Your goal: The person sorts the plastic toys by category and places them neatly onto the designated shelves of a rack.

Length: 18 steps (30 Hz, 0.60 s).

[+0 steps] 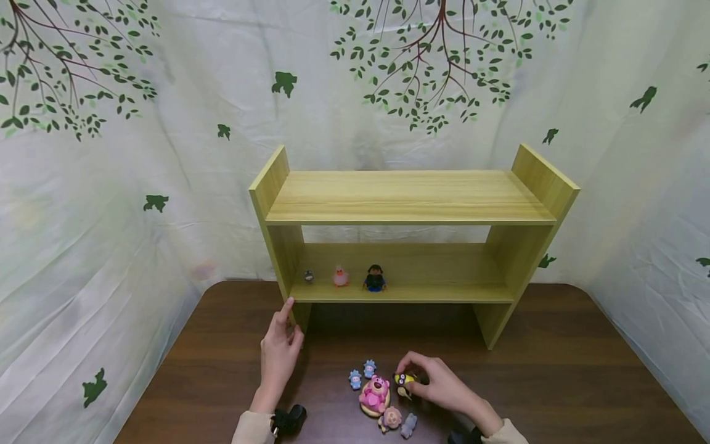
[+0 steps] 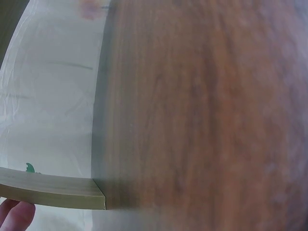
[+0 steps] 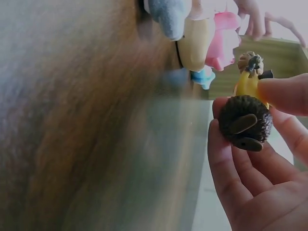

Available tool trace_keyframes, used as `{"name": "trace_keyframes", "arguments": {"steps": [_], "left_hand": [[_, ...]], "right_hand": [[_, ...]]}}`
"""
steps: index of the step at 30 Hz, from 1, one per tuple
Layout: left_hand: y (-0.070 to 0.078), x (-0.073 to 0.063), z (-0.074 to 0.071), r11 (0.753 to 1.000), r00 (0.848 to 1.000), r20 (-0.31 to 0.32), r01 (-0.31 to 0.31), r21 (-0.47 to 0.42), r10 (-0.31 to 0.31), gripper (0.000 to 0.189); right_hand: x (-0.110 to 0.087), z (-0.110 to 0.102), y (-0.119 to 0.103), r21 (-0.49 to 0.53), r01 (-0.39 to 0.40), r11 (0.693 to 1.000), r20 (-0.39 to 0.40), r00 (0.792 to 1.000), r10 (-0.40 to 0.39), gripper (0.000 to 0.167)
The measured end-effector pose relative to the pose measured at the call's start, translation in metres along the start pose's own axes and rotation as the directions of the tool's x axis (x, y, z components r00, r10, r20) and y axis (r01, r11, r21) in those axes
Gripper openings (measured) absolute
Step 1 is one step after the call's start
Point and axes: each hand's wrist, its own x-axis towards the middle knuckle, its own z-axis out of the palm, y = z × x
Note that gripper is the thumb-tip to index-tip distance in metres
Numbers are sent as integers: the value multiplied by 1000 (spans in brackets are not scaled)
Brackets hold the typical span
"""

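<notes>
My right hand (image 1: 444, 383) pinches a small yellow-and-black figurine (image 1: 404, 381) between thumb and fingers, just above the table. In the right wrist view the figurine (image 3: 246, 120) shows a dark, rough round part with brown flaps. Beside it on the table is a cluster: a pink bear figurine (image 1: 375, 394) on a round base, two small blue figurines (image 1: 355, 379), a tan-pink figurine (image 1: 391, 419) and a grey-blue figurine (image 1: 408, 425). My left hand (image 1: 280, 351) has its index finger extended, touching the left front edge of the wooden shelf (image 1: 410, 197).
On the shelf's middle board stand a tiny grey figurine (image 1: 309, 276), a pink bird-like figurine (image 1: 341, 276) and a dark-haired figurine (image 1: 375, 279) in black and blue. The dark wooden table (image 1: 577, 370) meets a white leaf-printed curtain (image 1: 183, 123) behind and at both sides.
</notes>
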Motion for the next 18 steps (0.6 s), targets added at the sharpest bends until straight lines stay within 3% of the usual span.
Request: {"name": "trace_keyframes", "arguments": {"steps": [9, 18], "left_hand": [[1, -1, -1, 1000, 1000, -7, -5, 11, 5, 83], [2, 0, -1, 1000, 1000, -7, -2, 12, 2, 83]], "right_hand": [[3, -2, -3, 32, 28, 999, -42, 999, -26, 21], [5, -4, -5, -25, 53, 998, -121, 991, -56, 31]]}}
